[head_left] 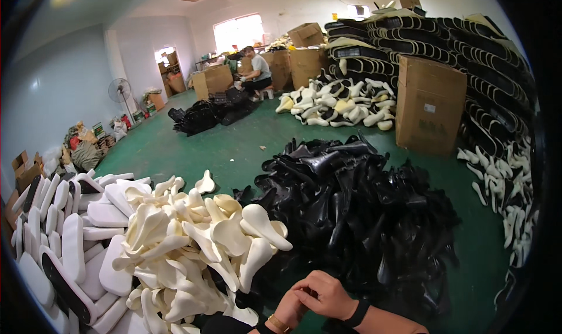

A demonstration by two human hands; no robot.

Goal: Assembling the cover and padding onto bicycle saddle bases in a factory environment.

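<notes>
My left hand and my right hand meet low in the middle, just in front of the piles. The right hand's curled fingers lie over the left hand, which hides most of the left fingers; whether anything small is between them does not show. A heap of cream foam bicycle saddle pads rises just left of my hands. Beyond them and to the right lies a heap of glossy black saddle-shaped pieces. Neither hand touches these heaps.
White oblong pads pile up at far left. A tall cardboard box stands beyond the black heap, beside stacked black trays. A seated person works at the back near another black pile. A fan stands by the left wall.
</notes>
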